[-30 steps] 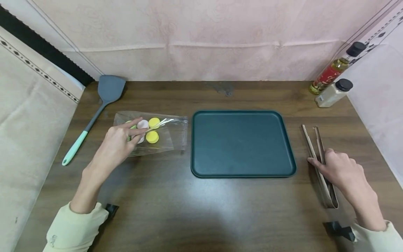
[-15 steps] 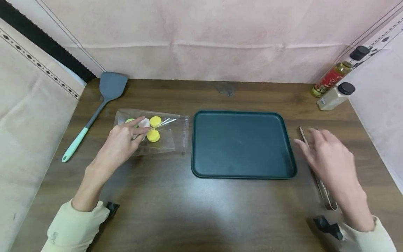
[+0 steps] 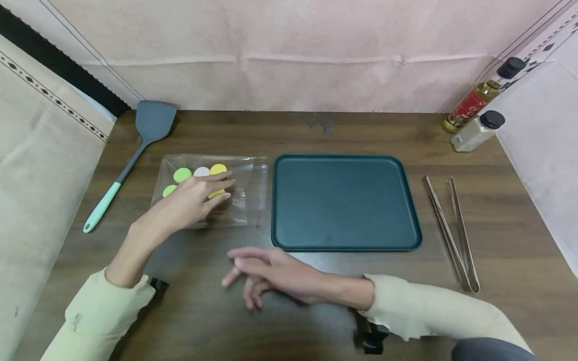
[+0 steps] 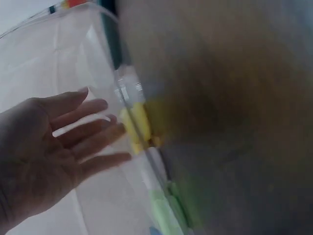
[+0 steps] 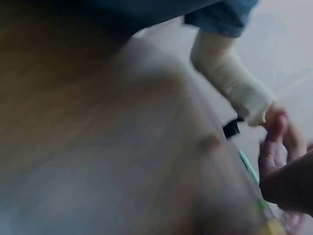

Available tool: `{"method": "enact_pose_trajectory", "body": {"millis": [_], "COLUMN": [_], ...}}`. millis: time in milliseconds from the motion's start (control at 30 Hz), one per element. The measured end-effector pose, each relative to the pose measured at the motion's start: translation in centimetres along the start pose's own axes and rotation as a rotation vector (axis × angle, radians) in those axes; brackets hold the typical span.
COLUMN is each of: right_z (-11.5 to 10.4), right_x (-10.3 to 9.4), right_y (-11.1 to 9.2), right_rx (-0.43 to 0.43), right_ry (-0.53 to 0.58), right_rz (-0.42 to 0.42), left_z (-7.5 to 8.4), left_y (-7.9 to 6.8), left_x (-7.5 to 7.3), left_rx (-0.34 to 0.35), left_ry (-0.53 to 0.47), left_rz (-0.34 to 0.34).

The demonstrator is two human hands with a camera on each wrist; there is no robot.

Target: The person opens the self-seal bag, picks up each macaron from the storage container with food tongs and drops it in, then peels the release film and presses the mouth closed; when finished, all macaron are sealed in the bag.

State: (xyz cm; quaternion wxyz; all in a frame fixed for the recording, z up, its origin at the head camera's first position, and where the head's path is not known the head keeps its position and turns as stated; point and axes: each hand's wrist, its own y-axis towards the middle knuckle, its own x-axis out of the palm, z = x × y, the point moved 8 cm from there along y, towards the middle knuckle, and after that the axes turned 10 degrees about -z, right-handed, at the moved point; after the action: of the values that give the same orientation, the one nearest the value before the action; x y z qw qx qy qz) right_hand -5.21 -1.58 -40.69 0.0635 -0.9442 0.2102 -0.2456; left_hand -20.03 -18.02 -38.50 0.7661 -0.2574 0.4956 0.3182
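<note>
A clear plastic bag [image 3: 255, 195] lies on the wooden table, left of the tray. Inside it sit green discs [image 3: 182, 174], a white disc [image 3: 201, 171] and yellow discs [image 3: 219, 169]. My left hand [image 3: 191, 200] is over the bag with fingers spread, covering some of the discs. The left wrist view shows that hand [image 4: 54, 147] from the palm side, fingertips close to the yellow discs [image 4: 137, 122]. In front of the tray, my right hand [image 3: 275, 276] extends leftward over the table, fingers loose and holding nothing. Metal tongs [image 3: 444, 228] lie at the right, away from both hands.
A dark green tray [image 3: 345, 200] lies at the middle of the table [image 3: 217, 311]. A grey spatula [image 3: 155, 122] with a mint handle lies at the left. At the back right stand an oil bottle [image 3: 471, 108] and a black-capped jar [image 3: 474, 134].
My right hand has let go of the tongs, lifted off and swung left to the front of the tray. The left hand has shifted slightly right over the bag, uncovering green discs.
</note>
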Motion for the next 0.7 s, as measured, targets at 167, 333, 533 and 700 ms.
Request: {"method": "enact_pose_trajectory", "body": {"millis": [167,333,533,700], "right_z": [0.6,-0.2,-0.5,-0.1], "right_x": [-0.7,-1.7,-2.7,-2.4], "right_y": [3.3,5.3,6.3,6.1], "right_rx": [-0.056,-0.189,-0.208,-0.154], "right_ry": [0.455,0.551,0.587,0.551], "right_rz": [0.230,0.345,0.415,0.406], "left_z": [0.8,2.3,-0.3,-1.0], "left_y": [2.0,3.9,6.4,7.7], "left_x": [-0.6,-4.1,-4.4,-3.3], "left_rx": [0.113,0.029,-0.115,-0.137], "left_ry": [0.062,0.012,-0.190,-0.324], "left_rz": [-0.105,-0.107,-0.067,-0.101]}}
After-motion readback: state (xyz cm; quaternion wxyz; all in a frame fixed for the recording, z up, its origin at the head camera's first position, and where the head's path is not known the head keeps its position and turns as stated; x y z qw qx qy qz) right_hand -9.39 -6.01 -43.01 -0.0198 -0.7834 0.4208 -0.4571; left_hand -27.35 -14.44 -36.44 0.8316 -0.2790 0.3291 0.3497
